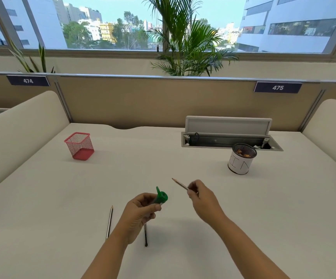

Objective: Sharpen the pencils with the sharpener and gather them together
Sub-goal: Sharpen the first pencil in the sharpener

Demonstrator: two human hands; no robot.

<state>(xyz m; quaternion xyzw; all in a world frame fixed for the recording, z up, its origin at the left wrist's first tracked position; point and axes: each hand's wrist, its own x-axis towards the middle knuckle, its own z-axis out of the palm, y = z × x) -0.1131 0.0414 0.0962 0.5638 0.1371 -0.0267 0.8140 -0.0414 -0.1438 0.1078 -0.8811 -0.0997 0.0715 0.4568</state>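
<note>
Green plastic marks the sharpener (161, 196), clasped in the curled fingers of the left hand (141, 211) above the near middle of the white desk (42, 198), its cap end pointing up toward 1 o'clock. Just to its right, apart from it, the right hand (200, 198) pinches a pencil (180, 184) between fingertips; the sharpened tip points to 10 o'clock, toward the sharpener but not in it. Two more pencils lie flat on the desk: one (109, 222) at 8 o'clock from the left hand, tip away from the person, and a darker one (145, 235) partly hidden under the left wrist. A red mesh holder (79, 146) stands well apart at 11 o'clock. A black mesh cup wrapped in white paper (241, 162), with shavings inside, stands at 2 o'clock, just in front of the open cable tray (229, 137). Padded side dividers edge the desk left and right; the broad centre between holder and cup is open surface.
</note>
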